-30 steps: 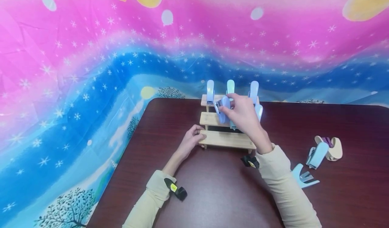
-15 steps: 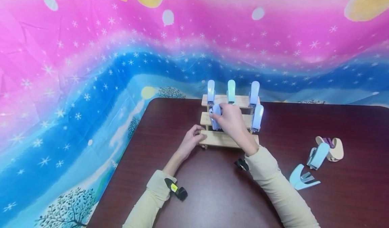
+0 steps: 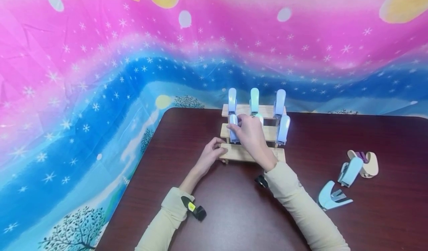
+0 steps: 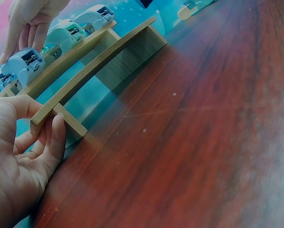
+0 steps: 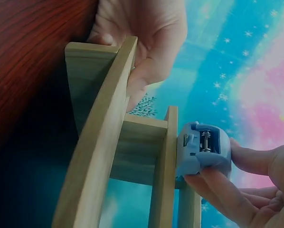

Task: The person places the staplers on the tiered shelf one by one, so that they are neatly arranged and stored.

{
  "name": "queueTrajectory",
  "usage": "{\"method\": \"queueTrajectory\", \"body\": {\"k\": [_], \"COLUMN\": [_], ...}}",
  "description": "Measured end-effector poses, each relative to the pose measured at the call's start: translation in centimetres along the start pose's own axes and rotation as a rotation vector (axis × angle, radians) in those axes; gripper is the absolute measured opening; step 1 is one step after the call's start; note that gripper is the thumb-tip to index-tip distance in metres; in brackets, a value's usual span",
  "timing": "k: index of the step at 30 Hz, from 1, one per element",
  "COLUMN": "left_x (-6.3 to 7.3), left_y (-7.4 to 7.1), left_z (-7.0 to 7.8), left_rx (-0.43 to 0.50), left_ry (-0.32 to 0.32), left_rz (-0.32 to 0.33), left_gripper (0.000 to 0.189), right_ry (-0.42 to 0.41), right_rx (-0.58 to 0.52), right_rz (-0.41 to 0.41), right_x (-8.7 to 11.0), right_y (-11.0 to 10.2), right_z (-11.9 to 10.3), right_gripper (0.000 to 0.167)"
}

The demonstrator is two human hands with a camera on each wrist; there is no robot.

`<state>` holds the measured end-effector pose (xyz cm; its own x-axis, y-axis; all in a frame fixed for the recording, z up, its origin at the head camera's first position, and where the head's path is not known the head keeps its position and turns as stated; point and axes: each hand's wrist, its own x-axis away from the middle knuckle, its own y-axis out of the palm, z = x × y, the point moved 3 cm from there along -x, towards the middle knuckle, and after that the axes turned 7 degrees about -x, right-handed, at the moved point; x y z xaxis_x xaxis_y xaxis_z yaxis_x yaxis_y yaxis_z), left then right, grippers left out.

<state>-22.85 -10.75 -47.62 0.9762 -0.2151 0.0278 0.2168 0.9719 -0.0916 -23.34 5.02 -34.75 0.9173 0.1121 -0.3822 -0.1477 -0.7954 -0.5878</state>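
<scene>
A three-tier wooden display stand stands on the table. My left hand grips the left end of its lowest shelf, thumb on top and fingers underneath. My right hand pinches a light blue stapler between thumb and fingers. That stapler stands at the left end of the middle shelf. Beside it on this shelf are a mint stapler, partly hidden by my right hand in the head view, and a pale blue stapler at the right end.
The top shelf carries a pale stapler, a mint one and a lavender-blue one. On the table's right lie a light blue stapler, a cream stapler and a spread-open light blue stapler. A patterned cloth hangs behind.
My right hand has carried the light blue stapler left and down onto the middle shelf, turning it upright, its back now facing forward. My left hand stays on the stand.
</scene>
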Motion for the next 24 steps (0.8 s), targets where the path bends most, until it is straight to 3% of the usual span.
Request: {"method": "queueTrajectory", "body": {"k": [8, 15, 20, 24], "left_x": [0.0, -0.2, -0.2, -0.1], "left_y": [0.1, 0.2, 0.2, 0.0], "left_z": [-0.1, 0.0, 0.0, -0.1], "left_rx": [-0.005, -0.012, -0.008, -0.008], "left_ry": [-0.002, -0.003, 0.006, 0.0], "left_rz": [0.002, -0.001, -0.002, -0.002], "left_gripper": [0.031, 0.032, 0.033, 0.034], "right_ry": [-0.1, -0.199, -0.191, -0.103], "right_rx": [-0.012, -0.079, -0.076, -0.081], "right_rz": [0.069, 0.203, 0.303, 0.326], "right_x": [-0.1, 0.3, 0.9, 1.6], "right_y": [-1.1, -5.9, -9.9, -12.8], "right_z": [0.2, 0.2, 1.7, 3.4], "right_gripper": [0.026, 0.023, 0.022, 0.027]}}
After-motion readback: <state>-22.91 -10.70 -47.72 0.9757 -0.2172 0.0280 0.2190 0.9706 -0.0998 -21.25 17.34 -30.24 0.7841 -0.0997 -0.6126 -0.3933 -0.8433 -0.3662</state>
